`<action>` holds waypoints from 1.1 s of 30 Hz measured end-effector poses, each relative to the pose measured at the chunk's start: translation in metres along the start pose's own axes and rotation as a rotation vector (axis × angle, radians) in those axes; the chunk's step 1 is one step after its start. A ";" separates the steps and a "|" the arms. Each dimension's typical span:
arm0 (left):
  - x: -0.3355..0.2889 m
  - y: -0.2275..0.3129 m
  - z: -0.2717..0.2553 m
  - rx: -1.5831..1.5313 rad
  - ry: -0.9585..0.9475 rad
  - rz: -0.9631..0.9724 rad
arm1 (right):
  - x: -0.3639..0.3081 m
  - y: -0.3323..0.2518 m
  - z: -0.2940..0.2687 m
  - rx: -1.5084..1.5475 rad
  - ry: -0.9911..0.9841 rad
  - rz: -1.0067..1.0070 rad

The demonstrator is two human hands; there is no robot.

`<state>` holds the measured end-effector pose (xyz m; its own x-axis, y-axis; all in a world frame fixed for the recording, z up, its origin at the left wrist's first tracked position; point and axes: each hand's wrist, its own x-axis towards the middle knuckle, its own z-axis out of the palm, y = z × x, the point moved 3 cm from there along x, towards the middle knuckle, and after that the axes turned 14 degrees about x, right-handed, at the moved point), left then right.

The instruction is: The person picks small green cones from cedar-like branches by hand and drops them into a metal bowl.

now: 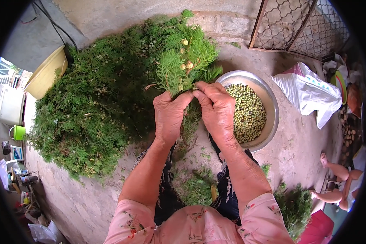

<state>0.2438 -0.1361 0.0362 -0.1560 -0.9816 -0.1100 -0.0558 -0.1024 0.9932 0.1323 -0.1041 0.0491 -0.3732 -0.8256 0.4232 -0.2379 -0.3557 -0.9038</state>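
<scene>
My left hand (168, 112) is closed around the stem of a leafy evergreen sprig (173, 69), which stands up from my fingers, fanned out. Several pale round cones (189, 65) show among its flat green leaves. My right hand (216, 106) meets the left at the sprig's lower part, thumb and finger pinched on a small greenish cone (195, 87), mostly hidden by the fingertips. Just right of that hand, a round metal basin (273, 122) holds a thick layer of small green cones (248, 114). A big heap of cut evergreen branches (89, 118) lies to the left.
A yellow tub (49, 73) leans behind the heap. On the right lies a white woven sack (309, 89) below a wire-mesh gate (286, 28). Stripped greenery (197, 187) litters the floor between my legs, with another pile (295, 207) at lower right, near another person's legs (333, 199).
</scene>
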 end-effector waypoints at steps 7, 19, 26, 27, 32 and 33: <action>0.000 -0.002 0.000 -0.100 0.056 0.036 | 0.006 -0.004 -0.007 0.553 0.083 0.462; 0.003 -0.008 0.004 0.221 -0.087 0.119 | 0.012 0.017 -0.022 0.973 -0.096 0.631; 0.003 -0.009 0.003 0.334 -0.016 0.153 | 0.009 0.017 -0.013 0.181 -0.120 0.388; 0.003 -0.012 0.004 0.333 -0.019 0.154 | 0.009 0.020 -0.013 0.180 -0.118 0.387; 0.001 -0.011 0.007 0.287 -0.031 0.248 | 0.009 0.014 -0.014 0.398 -0.026 0.448; 0.001 -0.011 0.008 0.275 -0.045 0.248 | 0.010 0.012 -0.014 0.397 -0.025 0.450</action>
<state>0.2367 -0.1344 0.0251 -0.2413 -0.9624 0.1248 -0.2729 0.1907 0.9429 0.1134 -0.1105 0.0429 -0.3374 -0.9414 -0.0039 0.2933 -0.1012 -0.9506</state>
